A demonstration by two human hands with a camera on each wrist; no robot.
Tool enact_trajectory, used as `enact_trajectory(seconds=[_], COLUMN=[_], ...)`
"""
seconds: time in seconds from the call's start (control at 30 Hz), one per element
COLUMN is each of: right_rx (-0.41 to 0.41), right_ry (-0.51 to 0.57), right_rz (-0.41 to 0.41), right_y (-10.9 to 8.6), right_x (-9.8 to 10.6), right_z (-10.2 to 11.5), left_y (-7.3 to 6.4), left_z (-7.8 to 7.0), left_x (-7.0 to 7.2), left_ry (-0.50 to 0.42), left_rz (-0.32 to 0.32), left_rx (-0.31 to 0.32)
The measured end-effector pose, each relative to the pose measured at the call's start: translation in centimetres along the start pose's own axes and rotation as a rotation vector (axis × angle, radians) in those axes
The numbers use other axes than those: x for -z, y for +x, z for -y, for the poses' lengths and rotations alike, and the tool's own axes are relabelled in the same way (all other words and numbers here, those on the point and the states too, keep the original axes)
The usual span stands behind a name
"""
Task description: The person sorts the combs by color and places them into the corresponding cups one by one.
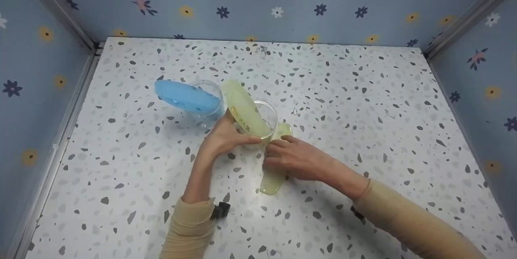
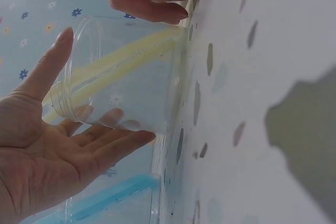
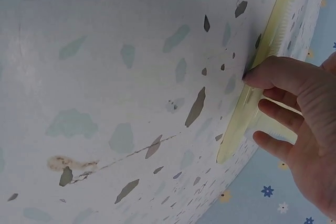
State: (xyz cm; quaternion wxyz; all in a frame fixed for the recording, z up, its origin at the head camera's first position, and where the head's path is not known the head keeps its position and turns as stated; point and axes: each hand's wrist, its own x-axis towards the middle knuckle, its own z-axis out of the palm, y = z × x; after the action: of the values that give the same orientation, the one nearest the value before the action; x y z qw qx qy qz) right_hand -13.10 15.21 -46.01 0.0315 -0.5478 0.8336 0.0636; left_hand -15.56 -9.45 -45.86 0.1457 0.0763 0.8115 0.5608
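Observation:
My left hand (image 1: 223, 138) holds a clear plastic cup (image 2: 152, 95) from the side, its thumb by the rim and its fingers along the wall. Leaning inside that cup, a pale yellow comb (image 1: 244, 107) sticks out over the rim toward the far left. To the right of the cup, my right hand (image 1: 301, 160) grips a second pale yellow comb (image 3: 237, 124) near its middle. This comb lies along the table, its teeth visible in the right wrist view, and the right fingers partly cover it.
A blue comb (image 1: 185, 95) leans in another clear cup (image 1: 207, 121), just left of the left hand. Both cups stand on the white speckled table (image 1: 363, 101). Blue flowered panels (image 1: 258, 4) enclose the table at the back and sides.

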Motion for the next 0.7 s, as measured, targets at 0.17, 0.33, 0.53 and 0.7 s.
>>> enact_trajectory(seconds=[0.17, 0.33, 0.53, 0.7], right_rx=[0.0, 0.002, -0.008, -0.023], right_ry=[-0.037, -0.073, -0.104, -0.069], right_rz=[0.02, 0.025, 0.009, -0.005], right_y=[0.2, 0.23, -0.1, -0.56], right_x=[-0.01, 0.11, 0.01, 0.1], right_z=[0.14, 0.25, -0.14, -0.48], left_y=[0.0, 0.17, 0.16, 0.05], left_z=[0.0, 0.16, 0.0, -0.01], left_x=[-0.03, -0.04, -0.02, -0.01], left_ry=[0.005, 0.001, 0.011, -0.018], left_rz=[-0.004, -0.002, 0.0, 0.006], left_rx=[-0.003, -0.008, 0.017, 0.01])
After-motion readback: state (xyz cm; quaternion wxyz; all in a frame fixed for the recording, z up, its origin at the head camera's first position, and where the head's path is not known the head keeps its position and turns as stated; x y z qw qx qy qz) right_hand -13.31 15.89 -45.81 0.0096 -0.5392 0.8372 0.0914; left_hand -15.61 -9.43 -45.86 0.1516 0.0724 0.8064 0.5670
